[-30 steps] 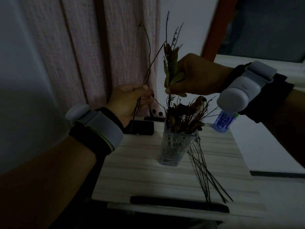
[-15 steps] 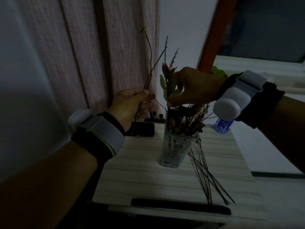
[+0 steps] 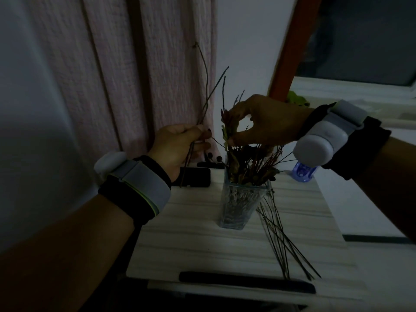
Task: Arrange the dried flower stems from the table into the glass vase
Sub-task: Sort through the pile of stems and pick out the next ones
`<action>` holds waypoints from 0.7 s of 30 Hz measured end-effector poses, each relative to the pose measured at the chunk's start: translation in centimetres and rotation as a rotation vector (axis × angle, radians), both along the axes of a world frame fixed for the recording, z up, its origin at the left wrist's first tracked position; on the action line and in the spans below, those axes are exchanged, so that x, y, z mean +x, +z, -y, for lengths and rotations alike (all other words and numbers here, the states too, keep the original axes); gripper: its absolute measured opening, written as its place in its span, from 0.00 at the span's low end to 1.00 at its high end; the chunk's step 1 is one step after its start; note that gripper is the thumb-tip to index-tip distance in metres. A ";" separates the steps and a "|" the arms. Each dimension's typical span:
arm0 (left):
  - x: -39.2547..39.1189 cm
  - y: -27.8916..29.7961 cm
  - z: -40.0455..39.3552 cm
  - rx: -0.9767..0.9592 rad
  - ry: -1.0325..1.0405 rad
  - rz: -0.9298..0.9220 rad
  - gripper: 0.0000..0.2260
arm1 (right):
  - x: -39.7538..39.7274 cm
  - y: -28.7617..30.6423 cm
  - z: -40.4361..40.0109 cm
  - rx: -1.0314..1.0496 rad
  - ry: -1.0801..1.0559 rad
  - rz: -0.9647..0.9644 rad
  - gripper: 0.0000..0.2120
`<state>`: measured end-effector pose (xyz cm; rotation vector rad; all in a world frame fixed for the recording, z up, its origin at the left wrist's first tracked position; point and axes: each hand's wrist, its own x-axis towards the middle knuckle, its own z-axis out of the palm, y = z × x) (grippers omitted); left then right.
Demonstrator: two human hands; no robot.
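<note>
A dim room, seen from a head-worn camera looking down at a pale, wood-grained worktop (image 3: 202, 239). A square clear glass vase (image 3: 242, 203) stands upright near the middle of it, already packed with dried brown flower stems (image 3: 252, 163). The person's right hand (image 3: 267, 122) hovers just above the vase mouth, thumb and fingertips pinching a leafy dried sprig (image 3: 226, 124) whose lower end is down among the stems in the vase. The left hand (image 3: 180, 147), just left of the vase, is curled round a few thin bare twigs (image 3: 206, 97) that rise up in front of a pink ribbed curtain (image 3: 139, 75). More long, thin dark stems (image 3: 283, 239) lie loose on the worktop, fanning out from the right side of the vase base toward the near edge. A black phone (image 3: 195, 180) lies behind the left hand, and a small blue-capped bottle (image 3: 302, 173) stands at the far right. The vase looks crowded, so pushing the sprig down hard could snap its brittle stalk or tip the narrow vase; the left hand's twigs could also snag the arrangement.
</note>
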<state>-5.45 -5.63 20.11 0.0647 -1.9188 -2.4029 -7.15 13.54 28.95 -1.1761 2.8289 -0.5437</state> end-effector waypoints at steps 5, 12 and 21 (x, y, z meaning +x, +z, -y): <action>0.2 0.0 -0.2 -0.025 0.004 -0.008 0.06 | -0.6 -0.8 -0.1 0.030 -0.041 0.005 0.05; 0.3 0.0 -0.2 -0.010 0.026 -0.010 0.07 | -0.6 -0.7 -0.4 0.068 -0.088 0.011 0.06; 0.0 -0.2 -0.1 0.004 0.057 -0.035 0.11 | -0.3 -0.5 -0.3 0.096 -0.115 -0.020 0.09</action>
